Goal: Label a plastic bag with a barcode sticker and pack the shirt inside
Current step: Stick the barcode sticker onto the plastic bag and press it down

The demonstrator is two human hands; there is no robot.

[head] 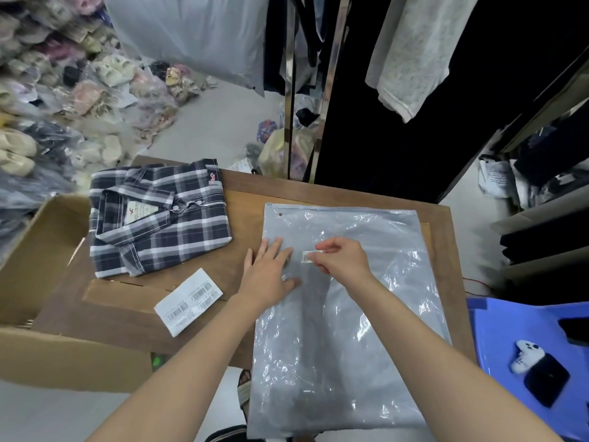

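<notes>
Touching barcode sticker [308, 256] w/ R hand [342, 260], L hand [271, 272] beside on bag [344, 314].

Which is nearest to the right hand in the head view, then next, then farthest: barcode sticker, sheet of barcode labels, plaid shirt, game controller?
From the right hand:
1. barcode sticker, at its fingertips on the bag.
2. sheet of barcode labels, to the left on the table.
3. plaid shirt, far left; game controller, right on the blue stool: too close to call.
</notes>
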